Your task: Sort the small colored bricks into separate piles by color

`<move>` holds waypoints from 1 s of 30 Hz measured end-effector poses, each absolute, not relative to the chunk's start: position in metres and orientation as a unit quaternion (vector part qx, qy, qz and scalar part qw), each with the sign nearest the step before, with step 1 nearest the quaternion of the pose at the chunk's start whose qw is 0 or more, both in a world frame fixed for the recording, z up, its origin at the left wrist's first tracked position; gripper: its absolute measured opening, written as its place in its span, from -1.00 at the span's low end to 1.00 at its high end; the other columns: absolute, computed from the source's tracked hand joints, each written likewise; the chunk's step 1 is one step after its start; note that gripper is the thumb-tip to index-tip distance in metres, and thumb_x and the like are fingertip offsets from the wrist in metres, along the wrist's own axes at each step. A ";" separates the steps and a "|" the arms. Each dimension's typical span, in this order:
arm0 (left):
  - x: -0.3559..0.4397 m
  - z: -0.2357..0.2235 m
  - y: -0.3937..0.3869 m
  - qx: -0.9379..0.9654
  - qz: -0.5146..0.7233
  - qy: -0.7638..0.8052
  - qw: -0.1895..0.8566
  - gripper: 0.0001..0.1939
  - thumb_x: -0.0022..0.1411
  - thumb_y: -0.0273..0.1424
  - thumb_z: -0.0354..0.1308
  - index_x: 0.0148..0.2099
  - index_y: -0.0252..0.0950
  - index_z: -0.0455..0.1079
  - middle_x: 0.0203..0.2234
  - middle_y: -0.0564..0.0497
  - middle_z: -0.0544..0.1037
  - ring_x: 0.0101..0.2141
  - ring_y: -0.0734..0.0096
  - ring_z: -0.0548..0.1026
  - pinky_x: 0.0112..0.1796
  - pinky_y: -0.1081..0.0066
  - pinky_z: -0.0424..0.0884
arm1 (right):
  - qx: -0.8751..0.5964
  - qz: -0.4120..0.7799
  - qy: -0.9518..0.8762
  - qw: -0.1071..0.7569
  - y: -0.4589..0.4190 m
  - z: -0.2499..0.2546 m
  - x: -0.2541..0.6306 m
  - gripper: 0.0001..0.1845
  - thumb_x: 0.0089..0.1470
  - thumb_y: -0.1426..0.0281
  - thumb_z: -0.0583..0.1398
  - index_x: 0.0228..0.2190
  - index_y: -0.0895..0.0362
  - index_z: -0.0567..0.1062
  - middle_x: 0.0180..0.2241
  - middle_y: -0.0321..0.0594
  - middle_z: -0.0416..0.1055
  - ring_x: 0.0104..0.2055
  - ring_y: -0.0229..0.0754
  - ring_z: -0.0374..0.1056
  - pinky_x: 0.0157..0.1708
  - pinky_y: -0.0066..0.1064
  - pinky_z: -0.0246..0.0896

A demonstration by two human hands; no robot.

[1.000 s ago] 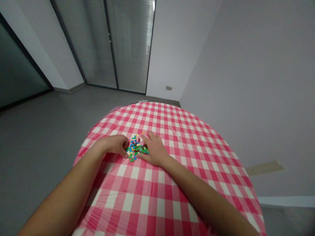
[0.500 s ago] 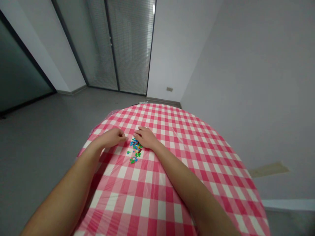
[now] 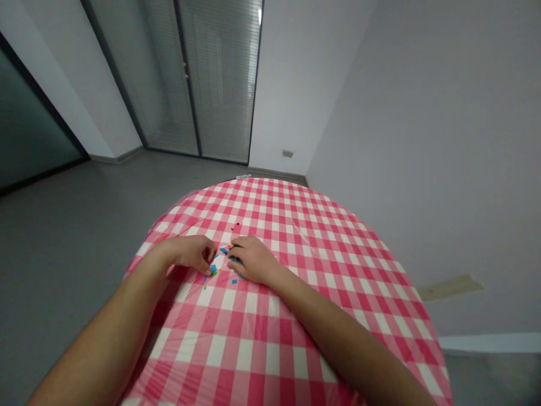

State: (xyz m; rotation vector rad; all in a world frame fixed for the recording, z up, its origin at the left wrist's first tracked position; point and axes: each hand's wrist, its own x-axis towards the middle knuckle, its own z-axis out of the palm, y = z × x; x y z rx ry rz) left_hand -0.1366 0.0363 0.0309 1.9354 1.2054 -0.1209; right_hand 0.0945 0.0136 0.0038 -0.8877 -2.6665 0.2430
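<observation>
A glass door [image 3: 220,79] with blinds and a grey floor [image 3: 71,225] are behind a round table [image 3: 270,194], which has a pink and white checked cloth [image 3: 262,338]. Both arms come from the near side and reach to the middle of the cloth, so the small bricks [image 3: 213,269] lie between the two hands, far from the table edge. The left hand [image 3: 188,254] has curved fingers, and their tips point down at the bricks. The right hand [image 3: 249,260] lies low and half open, and its fingers cover some blue bricks [image 3: 234,260]. I cannot tell if either hand holds a brick. One dark piece [image 3: 236,226] lies apart, beyond the hands.
</observation>
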 end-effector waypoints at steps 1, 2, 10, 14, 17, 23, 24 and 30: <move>-0.132 0.031 0.035 0.775 -0.057 0.487 0.399 -0.72 -0.20 -0.22 0.31 -0.47 -0.26 0.35 -0.58 0.09 0.46 -0.49 0.35 0.37 -0.48 0.44 0.18 | -0.335 0.076 -0.925 0.163 0.015 0.005 0.102 -0.74 0.23 0.26 0.19 -0.15 0.14 0.58 -0.05 -0.03 0.46 0.04 -0.01 0.33 0.08 -0.17 0.12; -0.127 0.031 0.035 0.781 -0.062 0.491 0.381 -0.73 -0.19 -0.22 0.31 -0.48 -0.26 0.35 -0.59 0.08 0.46 -0.50 0.35 0.36 -0.50 0.43 0.16 | -0.360 0.068 -0.915 0.168 0.016 0.007 0.109 -0.73 0.24 0.28 0.17 -0.13 0.14 0.57 -0.02 -0.02 0.45 0.06 -0.01 0.31 0.10 -0.15 0.11; -0.090 0.016 0.034 0.820 0.050 0.488 0.293 -0.75 0.12 -0.18 0.11 -0.43 -0.26 0.35 -0.59 0.02 0.43 -0.54 0.34 0.31 -0.50 0.36 0.07 | -0.459 0.103 -0.868 0.158 -0.005 0.009 0.155 0.07 -0.13 -0.14 0.32 0.26 0.17 0.21 0.26 0.20 0.10 0.30 0.22 0.03 0.22 0.02 -0.01; -0.095 0.019 0.039 0.807 0.118 0.506 0.280 -0.69 0.14 -0.12 0.07 -0.43 -0.26 0.31 -0.56 0.02 0.44 -0.51 0.34 0.34 -0.49 0.38 0.11 | -0.482 0.104 -0.860 0.135 -0.003 -0.005 0.145 0.18 -0.12 -0.24 0.24 0.33 0.15 0.06 0.28 0.23 0.05 0.32 0.28 -0.02 0.24 0.11 -0.09; -0.115 0.023 0.047 0.783 0.140 0.544 0.268 -0.67 0.14 -0.09 0.04 -0.43 -0.27 0.30 -0.54 0.01 0.45 -0.51 0.37 0.34 -0.49 0.41 0.13 | -0.519 0.077 -0.839 0.143 0.022 -0.014 0.128 0.02 0.03 -0.20 0.16 0.30 0.18 0.12 0.29 0.22 0.06 0.34 0.27 -0.05 0.24 0.12 -0.14; -0.155 0.024 0.052 0.748 0.021 0.554 0.365 -0.70 -0.06 -0.12 0.19 -0.47 -0.27 0.34 -0.60 0.04 0.43 -0.56 0.38 0.33 -0.52 0.43 0.16 | -0.515 0.096 -0.838 0.149 0.078 -0.014 0.090 -0.24 0.25 -0.08 -0.03 0.27 0.17 0.19 0.26 0.15 0.17 0.32 0.16 0.01 0.23 0.08 -0.10; -0.157 0.024 0.050 0.740 0.000 0.542 0.398 -0.70 -0.07 -0.12 0.20 -0.46 -0.26 0.35 -0.62 0.05 0.43 -0.58 0.39 0.33 -0.53 0.43 0.17 | -0.495 0.101 -0.850 0.148 0.082 -0.013 0.084 -0.29 0.28 -0.05 -0.05 0.24 0.15 0.24 0.25 0.13 0.19 0.32 0.14 0.03 0.22 0.07 -0.09; -0.157 0.030 0.040 0.714 -0.029 0.527 0.460 -0.73 -0.21 -0.21 0.25 -0.46 -0.23 0.31 -0.63 0.10 0.42 -0.56 0.35 0.38 -0.53 0.44 0.23 | -0.357 0.123 -0.916 0.136 0.074 -0.004 0.060 -0.44 0.22 0.00 0.10 0.01 0.15 0.49 0.08 0.03 0.40 0.15 0.05 0.25 0.14 -0.10 0.07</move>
